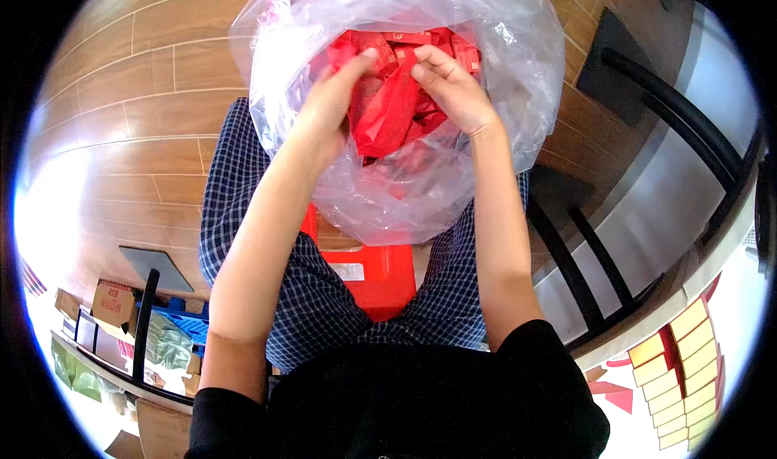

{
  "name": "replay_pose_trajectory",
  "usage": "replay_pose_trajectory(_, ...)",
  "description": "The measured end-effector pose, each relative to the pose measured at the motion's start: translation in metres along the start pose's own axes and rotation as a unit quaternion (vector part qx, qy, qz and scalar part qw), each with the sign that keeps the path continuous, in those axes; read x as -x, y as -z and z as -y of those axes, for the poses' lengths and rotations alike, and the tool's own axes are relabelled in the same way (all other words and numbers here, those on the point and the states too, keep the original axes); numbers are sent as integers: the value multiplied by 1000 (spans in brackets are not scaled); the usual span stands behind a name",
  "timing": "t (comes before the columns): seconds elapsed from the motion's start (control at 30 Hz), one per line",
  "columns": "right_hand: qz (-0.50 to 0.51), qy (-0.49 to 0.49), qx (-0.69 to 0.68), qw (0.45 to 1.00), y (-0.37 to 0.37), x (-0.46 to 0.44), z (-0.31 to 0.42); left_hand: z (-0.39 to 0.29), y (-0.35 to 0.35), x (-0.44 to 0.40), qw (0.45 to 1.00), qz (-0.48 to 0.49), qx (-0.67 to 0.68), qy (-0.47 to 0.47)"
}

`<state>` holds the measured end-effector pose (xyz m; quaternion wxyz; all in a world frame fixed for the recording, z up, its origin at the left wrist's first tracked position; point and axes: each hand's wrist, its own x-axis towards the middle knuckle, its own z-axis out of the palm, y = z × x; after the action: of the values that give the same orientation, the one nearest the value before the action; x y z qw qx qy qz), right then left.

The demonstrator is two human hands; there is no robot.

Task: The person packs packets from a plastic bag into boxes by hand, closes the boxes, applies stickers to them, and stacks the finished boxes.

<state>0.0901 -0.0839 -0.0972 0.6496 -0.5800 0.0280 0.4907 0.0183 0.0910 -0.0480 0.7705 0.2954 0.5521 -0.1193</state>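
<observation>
A large clear plastic bag point(518, 78) stands open between my knees, with several small red packets point(467, 54) with gold print inside. Over its mouth hangs a piece of thin red fabric point(384, 119), pouch-like in shape. My left hand point(332, 99) is closed on the fabric's left side, thumb on top and its other fingers mostly hidden. At the upper right edge of the fabric, my right hand point(455, 91) pinches it between thumb and forefinger. Whether anything is inside the fabric, I cannot tell.
A red plastic stool point(376, 277) is under me, between my checked trouser legs. Black metal table legs point(672, 107) stand on the right. Cardboard boxes point(113, 305) and a blue crate point(182, 321) lie at lower left. Yellow cards point(680, 370) sit at lower right.
</observation>
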Motion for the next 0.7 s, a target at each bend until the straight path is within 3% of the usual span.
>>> replay_pose_trajectory(0.07, -31, 9, 34, 999, -23, -5, 5, 5, -4, 3, 985, 121, -12, 126)
replay_pose_trajectory(0.1, -63, 16, 67, 996, -35, -9, 4, 7, -6, 6, 985, 120, -11, 126)
replay_pose_trajectory(0.13, -93, 131, 158, 974, -38, -21, -13, 9, -8, 8, 990, 118, -29, 67)
replay_pose_trajectory(0.2, -134, 178, 141, 965, -44, -36, -37, 25, 3, -11, 987, 109, -91, -73)
replay_pose_trajectory(0.23, -150, 191, 125, 962, -45, -40, -42, 24, 4, -11, 987, 107, -91, -72)
replay_pose_trajectory(0.3, -175, 150, 179, 957, -15, -63, -93, 18, 0, -10, 990, 3, -98, -101)
replay_pose_trajectory(0.33, -199, 110, 233, 945, 1, -66, -124, 12, 4, -12, 997, 24, -48, -52)
replay_pose_trajectory(0.37, -203, 101, 412, 883, 14, -60, -147, 8, 0, -9, 997, 27, -50, -52)
replay_pose_trajectory(0.43, -178, 24, 553, 814, 16, -36, -166, 5, -2, -2, 995, 7, -44, -93)
replay_pose_trajectory(0.57, -99, -50, 559, 822, 8, -6, -188, 6, 4, -7, 991, -8, -65, -114)
replay_pose_trajectory(0.63, -169, -20, 508, 844, 1, 0, -186, 5, 3, -6, 990, -21, -52, -127)
replay_pose_trajectory(0.7, -222, 39, 511, 829, -1, 5, -173, 3, 4, -5, 991, -24, -52, -117)
